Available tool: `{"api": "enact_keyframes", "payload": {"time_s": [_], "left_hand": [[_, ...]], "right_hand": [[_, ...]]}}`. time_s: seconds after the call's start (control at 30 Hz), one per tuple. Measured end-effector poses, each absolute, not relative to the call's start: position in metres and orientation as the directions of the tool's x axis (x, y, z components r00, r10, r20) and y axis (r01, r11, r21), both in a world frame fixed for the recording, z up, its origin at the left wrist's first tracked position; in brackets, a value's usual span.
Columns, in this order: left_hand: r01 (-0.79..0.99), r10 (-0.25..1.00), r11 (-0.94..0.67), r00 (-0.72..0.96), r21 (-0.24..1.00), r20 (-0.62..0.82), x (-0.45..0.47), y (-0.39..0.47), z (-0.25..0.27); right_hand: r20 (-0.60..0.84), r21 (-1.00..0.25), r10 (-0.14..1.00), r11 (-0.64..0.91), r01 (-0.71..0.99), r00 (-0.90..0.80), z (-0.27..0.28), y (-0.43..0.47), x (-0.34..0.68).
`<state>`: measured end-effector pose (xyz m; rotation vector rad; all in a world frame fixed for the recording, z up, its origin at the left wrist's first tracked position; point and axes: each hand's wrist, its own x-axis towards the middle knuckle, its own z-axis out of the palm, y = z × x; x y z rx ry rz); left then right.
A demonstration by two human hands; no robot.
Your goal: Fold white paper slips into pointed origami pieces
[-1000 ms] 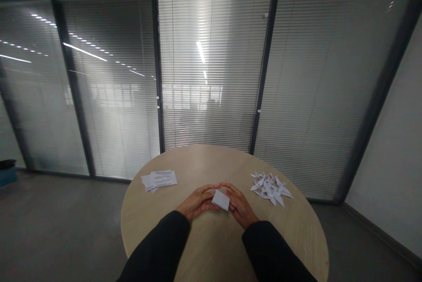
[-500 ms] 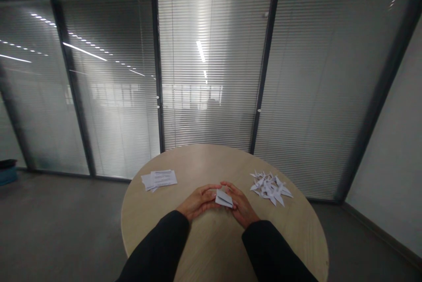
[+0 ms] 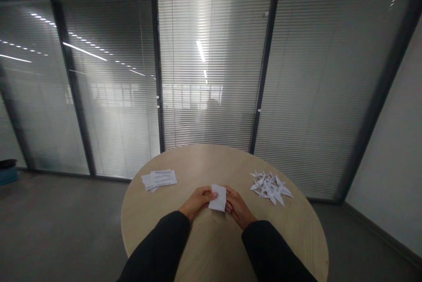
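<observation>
A small folded piece of white paper [image 3: 218, 200] is held up over the table between my two hands. My left hand [image 3: 197, 201] grips its left edge, thumb lying across the front face. At the right edge, my right hand [image 3: 238, 207] closes on the paper, its fingers partly hidden behind it. The face turned to me looks flat and roughly rectangular. To the right lies a pile of folded white paper cranes [image 3: 270, 187]. Several sheets of printed paper [image 3: 164, 178] overlap on the left.
The round wooden table [image 3: 211, 159] carries all of this. Behind it runs a glass partition with blinds [image 3: 211, 128] in dark frames. A blue bin-like object [image 3: 8, 174] sits on the floor at far left.
The folded paper has turned from a tilted pose, with a gap along its side, to stand more upright with a flat face toward me. Both hands shifted their grip slightly.
</observation>
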<state>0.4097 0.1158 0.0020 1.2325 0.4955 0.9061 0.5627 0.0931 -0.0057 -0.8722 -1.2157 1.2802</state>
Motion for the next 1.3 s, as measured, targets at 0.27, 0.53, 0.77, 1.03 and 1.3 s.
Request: {"api": "enact_keyframes", "payload": {"time_s": [0.27, 0.53, 0.77, 1.03, 1.3], "left_hand": [[-0.247, 0.941, -0.129, 0.276, 0.960, 0.197, 0.410, 0.129, 0.000], [-0.223, 0.940, -0.183, 0.244, 0.957, 0.237, 0.409, 0.133, -0.005], [-0.175, 0.952, -0.155, 0.235, 0.972, 0.194, 0.407, 0.139, -0.011], [0.049, 0.928, -0.332, 0.197, 0.942, 0.317, 0.410, 0.135, -0.014], [-0.050, 0.888, -0.255, 0.383, 0.966, 0.254, 0.415, 0.137, -0.020]], "right_hand": [[0.138, -0.982, 0.976, 0.112, -0.152, -0.171, -0.013, 0.098, 0.565], [0.170, -0.985, 0.978, 0.173, 0.016, -0.120, -0.018, 0.104, 0.569], [0.259, -0.946, 0.959, 0.276, 0.171, -0.114, -0.014, 0.102, 0.570], [0.369, -0.860, 0.927, 0.370, 0.351, -0.074, -0.007, 0.097, 0.570], [0.380, -0.854, 0.922, 0.379, 0.357, -0.070, -0.010, 0.099, 0.569]]}}
